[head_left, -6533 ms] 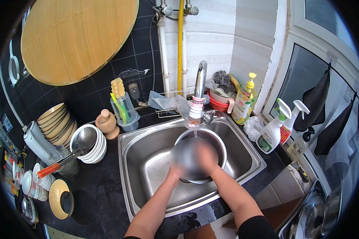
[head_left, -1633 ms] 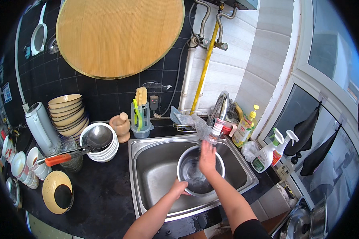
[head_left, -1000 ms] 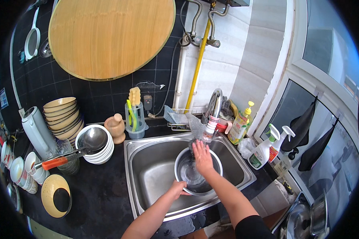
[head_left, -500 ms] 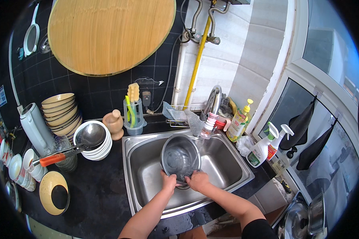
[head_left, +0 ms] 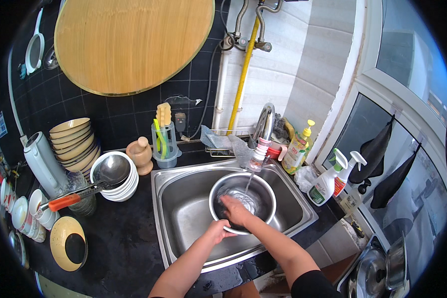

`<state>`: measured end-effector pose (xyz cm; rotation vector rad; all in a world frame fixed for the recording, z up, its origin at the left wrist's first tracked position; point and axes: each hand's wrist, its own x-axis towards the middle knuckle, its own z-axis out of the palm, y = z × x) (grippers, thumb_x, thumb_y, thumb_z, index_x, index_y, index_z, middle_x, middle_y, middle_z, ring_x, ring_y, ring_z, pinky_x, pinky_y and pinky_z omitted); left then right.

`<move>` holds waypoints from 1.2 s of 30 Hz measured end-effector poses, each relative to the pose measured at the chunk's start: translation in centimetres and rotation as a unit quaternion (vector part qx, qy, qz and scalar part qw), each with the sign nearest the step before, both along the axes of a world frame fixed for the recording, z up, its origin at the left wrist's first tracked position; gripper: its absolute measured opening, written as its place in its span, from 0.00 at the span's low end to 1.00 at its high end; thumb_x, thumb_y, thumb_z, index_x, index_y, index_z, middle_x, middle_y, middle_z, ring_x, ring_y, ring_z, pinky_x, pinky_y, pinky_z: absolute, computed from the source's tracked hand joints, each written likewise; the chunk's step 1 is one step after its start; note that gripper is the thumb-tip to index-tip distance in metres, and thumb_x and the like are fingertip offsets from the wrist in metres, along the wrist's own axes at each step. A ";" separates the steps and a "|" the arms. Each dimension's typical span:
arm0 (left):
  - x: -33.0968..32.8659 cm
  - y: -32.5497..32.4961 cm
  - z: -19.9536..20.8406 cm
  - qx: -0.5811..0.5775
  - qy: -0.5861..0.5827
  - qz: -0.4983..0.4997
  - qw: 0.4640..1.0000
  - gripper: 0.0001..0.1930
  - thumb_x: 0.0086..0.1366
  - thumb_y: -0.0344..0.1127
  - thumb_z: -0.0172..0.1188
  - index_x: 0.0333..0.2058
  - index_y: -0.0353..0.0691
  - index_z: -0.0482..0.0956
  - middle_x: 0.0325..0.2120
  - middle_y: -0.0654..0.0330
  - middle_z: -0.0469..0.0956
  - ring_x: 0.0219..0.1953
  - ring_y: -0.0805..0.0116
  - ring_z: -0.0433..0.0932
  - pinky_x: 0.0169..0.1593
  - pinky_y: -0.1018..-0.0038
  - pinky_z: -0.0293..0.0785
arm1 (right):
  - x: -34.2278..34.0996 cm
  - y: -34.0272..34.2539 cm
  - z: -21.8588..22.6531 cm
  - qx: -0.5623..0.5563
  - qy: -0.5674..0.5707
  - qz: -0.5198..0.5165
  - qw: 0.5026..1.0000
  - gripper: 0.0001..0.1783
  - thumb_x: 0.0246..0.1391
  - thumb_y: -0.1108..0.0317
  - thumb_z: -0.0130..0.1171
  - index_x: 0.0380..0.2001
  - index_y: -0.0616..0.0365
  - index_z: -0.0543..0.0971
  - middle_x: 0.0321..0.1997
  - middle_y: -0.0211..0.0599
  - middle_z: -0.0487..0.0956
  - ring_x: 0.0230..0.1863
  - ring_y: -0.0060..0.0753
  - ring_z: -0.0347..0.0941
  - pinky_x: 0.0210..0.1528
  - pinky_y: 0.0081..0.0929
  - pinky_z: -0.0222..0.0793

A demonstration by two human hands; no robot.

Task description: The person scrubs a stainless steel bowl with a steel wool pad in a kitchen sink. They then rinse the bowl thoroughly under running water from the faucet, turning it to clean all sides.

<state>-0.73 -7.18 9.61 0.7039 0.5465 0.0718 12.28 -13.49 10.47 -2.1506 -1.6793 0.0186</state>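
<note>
A round stainless steel bowl (head_left: 268, 204) sits tilted slightly in the sink (head_left: 176, 208), under the faucet (head_left: 268, 121). A stream of water falls from the faucet's nozzle into it and pools at its bottom. My left hand (head_left: 219, 231) grips the bowl's near-left rim, its fingers partly hidden behind the edge. Inside the bowl, my right hand (head_left: 237, 210) reaches to the inner left wall, fingers stretched out and somewhat blurred, holding nothing that I can see.
Left of the sink stand a wooden mortar (head_left: 139, 158), stacked white bowls (head_left: 121, 186) with a ladle (head_left: 111, 170) on top, and a yellow bowl (head_left: 59, 243). On the right are a dish soap bottle (head_left: 295, 154) and spray bottles (head_left: 325, 184). A wire rack (head_left: 223, 151) sits behind.
The bowl has moved right and been set more level, its opening facing up under the water. My right hand has left the rim and gone inside; my left hand still holds the rim.
</note>
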 end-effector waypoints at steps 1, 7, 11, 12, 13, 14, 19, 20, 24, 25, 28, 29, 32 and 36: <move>-0.2 0.1 0.1 -0.014 -0.007 0.013 1.000 0.16 0.47 0.21 0.46 0.37 0.23 0.64 0.33 0.46 0.70 0.33 0.46 0.76 0.35 0.54 0.80 | -0.5 0.0 -0.3 0.004 0.055 0.048 0.997 0.27 0.47 0.68 0.53 0.54 0.58 0.65 0.55 0.50 0.66 0.55 0.49 0.64 0.57 0.34 0.59; -0.1 0.8 -1.2 0.056 0.027 0.080 0.995 0.13 0.47 0.21 0.47 0.34 0.24 0.65 0.32 0.45 0.71 0.32 0.45 0.76 0.31 0.55 0.80 | -0.9 -2.7 2.9 -0.352 -0.082 -0.096 0.928 0.14 0.49 0.62 0.50 0.36 0.54 0.79 0.43 0.42 0.76 0.44 0.40 0.74 0.44 0.33 0.70; 0.0 0.0 -0.1 0.049 0.008 0.047 0.998 0.12 0.47 0.22 0.47 0.33 0.23 0.66 0.32 0.44 0.72 0.33 0.46 0.77 0.35 0.53 0.79 | 2.3 -2.0 1.5 -0.175 -0.197 -0.223 0.938 0.16 0.46 0.68 0.52 0.41 0.57 0.74 0.48 0.45 0.71 0.46 0.39 0.71 0.44 0.33 0.69; 0.1 0.1 -0.1 0.034 -0.004 0.025 0.999 0.14 0.47 0.21 0.48 0.35 0.24 0.66 0.33 0.45 0.72 0.33 0.47 0.77 0.35 0.54 0.80 | 2.5 -1.5 1.9 -0.089 -0.174 -0.160 0.968 0.18 0.45 0.69 0.54 0.43 0.57 0.73 0.49 0.45 0.70 0.47 0.42 0.70 0.46 0.34 0.68; 0.0 0.1 -0.1 0.019 -0.015 0.004 1.000 0.15 0.47 0.21 0.48 0.37 0.24 0.65 0.33 0.46 0.71 0.33 0.48 0.77 0.34 0.54 0.80 | 2.5 -1.1 2.0 -0.002 -0.149 -0.095 0.984 0.20 0.44 0.70 0.55 0.45 0.57 0.73 0.50 0.45 0.69 0.48 0.45 0.69 0.48 0.34 0.67; 0.1 0.2 -0.3 0.010 -0.009 -0.002 1.000 0.16 0.47 0.21 0.48 0.39 0.24 0.65 0.34 0.46 0.72 0.33 0.48 0.77 0.35 0.53 0.80 | 1.9 -0.6 1.9 0.012 -0.087 -0.039 0.995 0.22 0.43 0.71 0.56 0.46 0.56 0.72 0.50 0.44 0.69 0.49 0.47 0.68 0.50 0.35 0.65; -0.7 1.4 -0.8 0.078 -0.005 0.104 0.991 0.23 0.47 0.21 0.47 0.46 0.29 0.61 0.39 0.47 0.69 0.37 0.48 0.75 0.32 0.56 0.80 | -2.2 -0.6 1.6 -0.122 0.203 0.049 0.970 0.22 0.47 0.65 0.53 0.50 0.49 0.73 0.54 0.41 0.69 0.53 0.45 0.66 0.55 0.32 0.61; -0.7 1.3 -1.0 0.126 0.013 0.142 0.982 0.24 0.47 0.20 0.47 0.48 0.31 0.60 0.39 0.48 0.69 0.37 0.50 0.75 0.31 0.57 0.81 | -1.7 -1.2 1.7 -0.170 0.131 0.021 0.977 0.22 0.47 0.64 0.54 0.49 0.47 0.74 0.54 0.39 0.69 0.53 0.42 0.66 0.55 0.30 0.61; 0.0 0.0 0.9 0.189 0.015 0.183 0.965 0.37 0.46 0.18 0.44 0.58 0.41 0.48 0.49 0.49 0.62 0.47 0.51 0.69 0.37 0.60 0.78 | 1.6 -4.3 0.7 -0.091 -0.216 -0.074 0.969 0.18 0.44 0.61 0.55 0.42 0.43 0.77 0.43 0.37 0.73 0.43 0.40 0.68 0.41 0.41 0.67; 0.2 -0.1 0.9 0.188 0.000 0.179 0.966 0.39 0.46 0.17 0.44 0.60 0.42 0.45 0.52 0.49 0.60 0.50 0.50 0.67 0.42 0.61 0.77 | 1.5 -4.6 0.4 -0.050 -0.237 -0.108 0.964 0.18 0.45 0.61 0.54 0.43 0.44 0.76 0.42 0.37 0.73 0.42 0.41 0.68 0.40 0.43 0.67; 1.1 0.0 -1.5 0.331 -0.042 0.244 0.911 0.41 0.46 0.18 0.44 0.61 0.40 0.42 0.55 0.49 0.58 0.55 0.54 0.62 0.56 0.69 0.63 | -2.0 -3.6 -0.8 -0.123 -0.113 -0.124 0.978 0.19 0.51 0.61 0.50 0.47 0.48 0.73 0.44 0.42 0.72 0.41 0.45 0.69 0.43 0.39 0.65; 1.2 0.2 -2.0 0.310 -0.040 0.241 0.919 0.41 0.46 0.18 0.44 0.61 0.39 0.42 0.56 0.49 0.58 0.56 0.55 0.61 0.57 0.70 0.59 | -2.8 -3.1 -1.6 -0.074 -0.033 -0.056 0.995 0.20 0.52 0.60 0.50 0.50 0.49 0.71 0.45 0.46 0.72 0.42 0.45 0.70 0.43 0.39 0.67; 0.8 0.7 -2.6 0.289 -0.032 0.243 0.925 0.41 0.46 0.18 0.44 0.61 0.38 0.41 0.57 0.49 0.57 0.58 0.58 0.60 0.60 0.73 0.51 | -3.1 -3.3 -2.7 -0.060 0.130 -0.045 0.989 0.22 0.51 0.62 0.51 0.51 0.50 0.70 0.46 0.50 0.72 0.42 0.47 0.70 0.44 0.39 0.68; 0.7 0.3 -1.5 0.348 -0.035 0.263 0.899 0.40 0.46 0.18 0.44 0.61 0.37 0.42 0.56 0.49 0.59 0.58 0.59 0.60 0.59 0.73 0.53 | -1.2 -4.0 -1.2 -0.127 0.027 -0.133 0.983 0.23 0.50 0.63 0.52 0.52 0.51 0.69 0.45 0.52 0.71 0.41 0.53 0.70 0.47 0.39 0.67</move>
